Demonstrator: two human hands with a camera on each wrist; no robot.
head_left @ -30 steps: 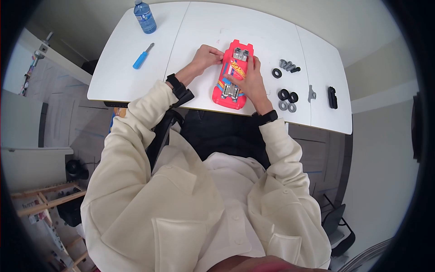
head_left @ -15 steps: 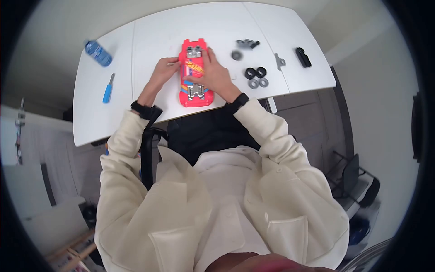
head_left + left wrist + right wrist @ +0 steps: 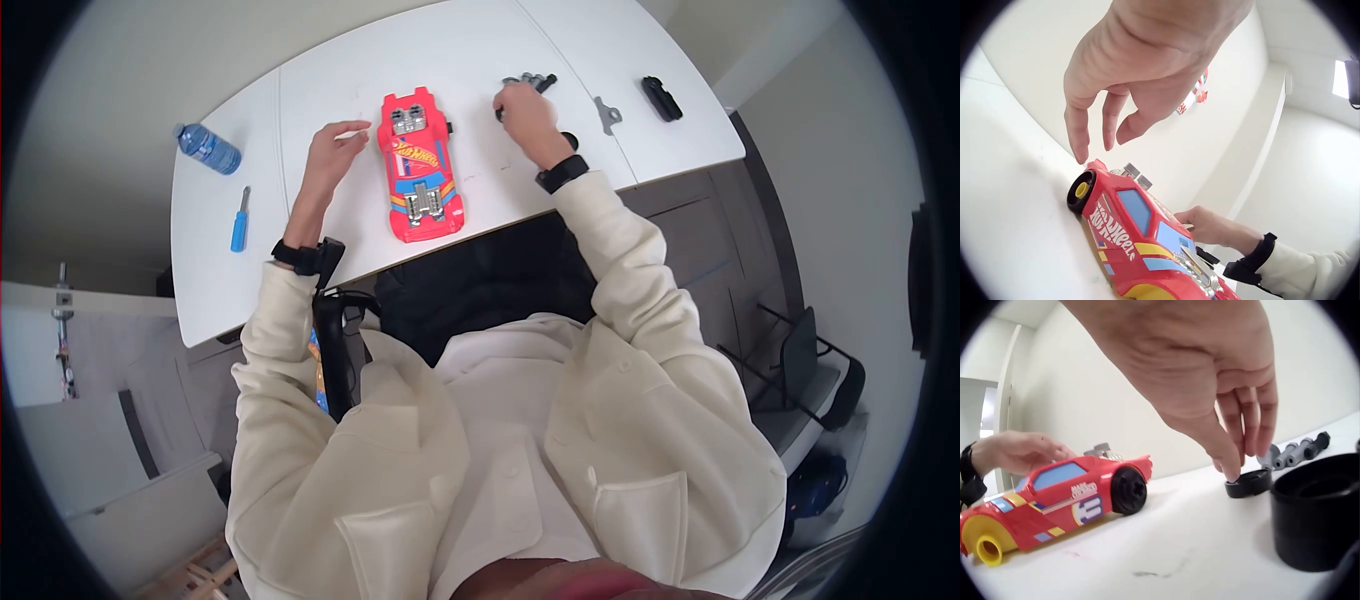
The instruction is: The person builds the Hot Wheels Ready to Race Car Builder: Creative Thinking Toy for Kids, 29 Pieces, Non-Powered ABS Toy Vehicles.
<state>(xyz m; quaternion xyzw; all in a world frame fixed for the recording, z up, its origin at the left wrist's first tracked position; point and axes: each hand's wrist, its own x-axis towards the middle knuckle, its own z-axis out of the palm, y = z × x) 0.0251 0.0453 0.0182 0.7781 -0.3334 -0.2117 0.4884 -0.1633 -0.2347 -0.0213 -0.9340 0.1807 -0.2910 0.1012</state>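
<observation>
The red toy car (image 3: pixel 422 165) stands on its wheels on the white table, untouched. Beyond its left side hovers the left hand (image 3: pixel 335 155), its fingers loosely bent around nothing; the left wrist view has this hand (image 3: pixel 1141 75) above a black wheel (image 3: pixel 1080 192). To the right of the car, the right hand (image 3: pixel 532 125) reaches down to a black ring (image 3: pixel 1249 483) lying flat. Its thumb touches the ring's rim, with the other fingers extended downward beside it. On the car's near side in the right wrist view, a black wheel (image 3: pixel 1129 489) and a yellow hub (image 3: pixel 989 550) show.
Grey and black bolts (image 3: pixel 535 80) lie past the right hand, with larger black rings (image 3: pixel 1316 512) nearer its wrist. A grey bracket (image 3: pixel 607 115) and a black part (image 3: pixel 661 99) are farther right. At left are a blue screwdriver (image 3: pixel 240 225) and a water bottle (image 3: pixel 208 148).
Both hands have come off the car. The right hand has moved right to the black ring; the left has drawn slightly away. The head view has shifted too.
</observation>
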